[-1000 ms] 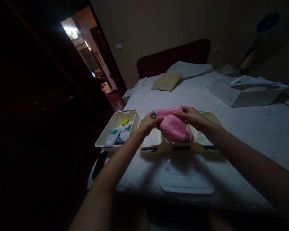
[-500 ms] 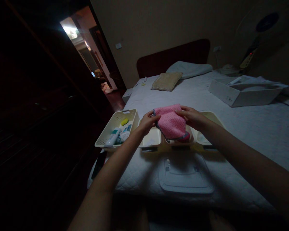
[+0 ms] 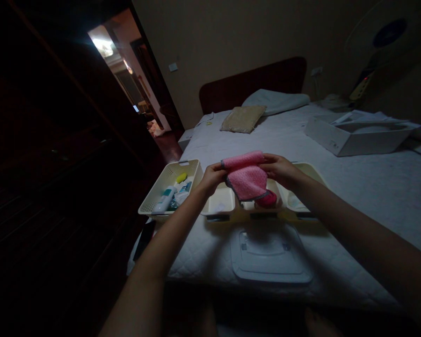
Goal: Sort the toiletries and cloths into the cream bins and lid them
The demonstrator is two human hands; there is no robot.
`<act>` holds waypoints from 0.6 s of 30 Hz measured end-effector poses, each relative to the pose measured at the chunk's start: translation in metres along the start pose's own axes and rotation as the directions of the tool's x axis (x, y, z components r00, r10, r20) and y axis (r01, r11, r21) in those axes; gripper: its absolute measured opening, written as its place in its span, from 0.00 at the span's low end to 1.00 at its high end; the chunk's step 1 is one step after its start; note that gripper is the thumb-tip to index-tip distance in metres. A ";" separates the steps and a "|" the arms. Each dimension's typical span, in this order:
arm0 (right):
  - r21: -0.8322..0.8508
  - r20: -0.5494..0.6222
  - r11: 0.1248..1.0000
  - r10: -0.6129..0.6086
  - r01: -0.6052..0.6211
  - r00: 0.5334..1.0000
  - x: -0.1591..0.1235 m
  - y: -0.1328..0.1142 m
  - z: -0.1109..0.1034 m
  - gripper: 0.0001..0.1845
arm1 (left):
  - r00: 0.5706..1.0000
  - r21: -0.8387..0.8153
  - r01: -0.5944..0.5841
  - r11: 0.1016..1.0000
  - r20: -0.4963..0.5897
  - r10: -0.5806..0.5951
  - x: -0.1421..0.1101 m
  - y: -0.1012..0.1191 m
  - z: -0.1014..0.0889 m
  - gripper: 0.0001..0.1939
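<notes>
A pink textured cloth (image 3: pixel 247 180) with a dark patterned edge hangs between my two hands, its top folded over. My left hand (image 3: pixel 213 179) pinches its left side, and my right hand (image 3: pixel 279 171) grips the right side. Beneath the cloth stands a row of cream bins on the bed. The middle bin (image 3: pixel 261 210) holds a darker pink-red item (image 3: pixel 267 200), partly hidden by the cloth. Beside it, the left bin (image 3: pixel 219 200) has something pale and small on its bottom. The right bin (image 3: pixel 307 173) is partly covered by my right forearm.
A cream perforated basket (image 3: pixel 150 201) at the left holds a white bottle (image 3: pixel 166 199), a yellow item (image 3: pixel 181 178) and packets. A pale plastic lid (image 3: pixel 272 262) lies in front of the bins. Farther back are a white box (image 3: pixel 361 140) with papers, and a beige cushion (image 3: pixel 243 119).
The upper part of the pink cloth has been folded over between my hands. More of the pink-red item beneath it shows now. Both hands stay at nearly the same place.
</notes>
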State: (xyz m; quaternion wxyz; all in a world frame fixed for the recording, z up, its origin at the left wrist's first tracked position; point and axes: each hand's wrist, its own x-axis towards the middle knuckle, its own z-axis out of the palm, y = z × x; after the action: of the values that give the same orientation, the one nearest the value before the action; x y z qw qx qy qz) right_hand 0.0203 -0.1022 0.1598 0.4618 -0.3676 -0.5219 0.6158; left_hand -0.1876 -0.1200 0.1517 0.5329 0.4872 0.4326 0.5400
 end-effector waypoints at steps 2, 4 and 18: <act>-0.006 -0.025 1.000 0.004 -0.004 1.000 0.001 -0.001 0.000 0.13 | 1.000 0.007 -0.021 1.000 -0.001 0.021 0.001 0.000 -0.001 0.08; -0.046 -0.045 0.999 -0.006 0.004 0.999 0.002 0.000 0.000 0.08 | 0.999 0.039 -0.047 0.998 0.027 0.045 0.000 0.001 -0.001 0.06; -0.324 0.035 0.926 -0.193 0.194 0.981 0.006 0.009 -0.005 0.08 | 0.976 0.105 -0.213 0.971 -0.011 0.216 0.000 0.003 -0.005 0.06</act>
State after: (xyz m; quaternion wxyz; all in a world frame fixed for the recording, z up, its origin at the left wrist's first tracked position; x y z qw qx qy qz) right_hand 0.0215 -0.0955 0.1500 0.4524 -0.3848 -0.6508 0.4729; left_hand -0.1924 -0.1195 0.1536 0.4405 0.5519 0.4108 0.5767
